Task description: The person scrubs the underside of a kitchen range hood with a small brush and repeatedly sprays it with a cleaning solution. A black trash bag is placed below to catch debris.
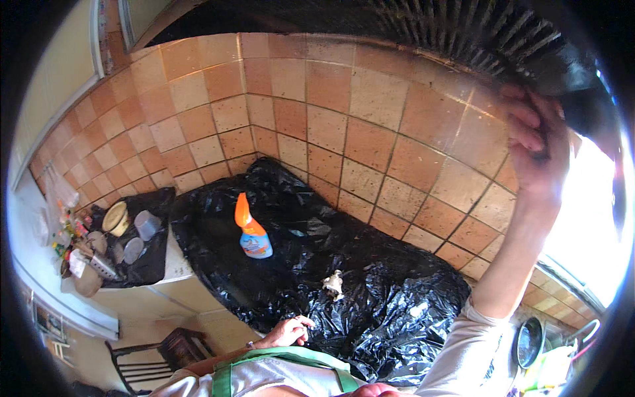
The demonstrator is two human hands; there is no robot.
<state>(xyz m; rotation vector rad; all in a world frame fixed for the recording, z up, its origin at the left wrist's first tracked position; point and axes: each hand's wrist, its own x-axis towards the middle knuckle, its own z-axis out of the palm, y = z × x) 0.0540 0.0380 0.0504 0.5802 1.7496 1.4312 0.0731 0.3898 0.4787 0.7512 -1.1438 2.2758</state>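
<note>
My right hand (pixel 538 136) is raised at the upper right, its fingers curled just below the dark, slatted underside of what looks like a range hood (pixel 461 34). Shadow and blur hide what, if anything, is in its grasp. My left hand (pixel 292 331) is low in front of my body, holding nothing, its fingers loosely bent at the near edge of a black plastic sheet (pixel 297 223). On that sheet stands a spray bottle (pixel 254 233) with an orange top and a blue label. A crumpled whitish wad (pixel 334 285) lies nearer to me.
Tiled walls (pixel 377 94) meet in a corner behind the sheet. At left, a counter holds a yellowish bowl (pixel 115 219), a plastic tub (pixel 147 226) and a metal grater (pixel 103 268). A dark chair (pixel 139 362) stands lower left; a black pan (pixel 528 342) is at right, below a bright window.
</note>
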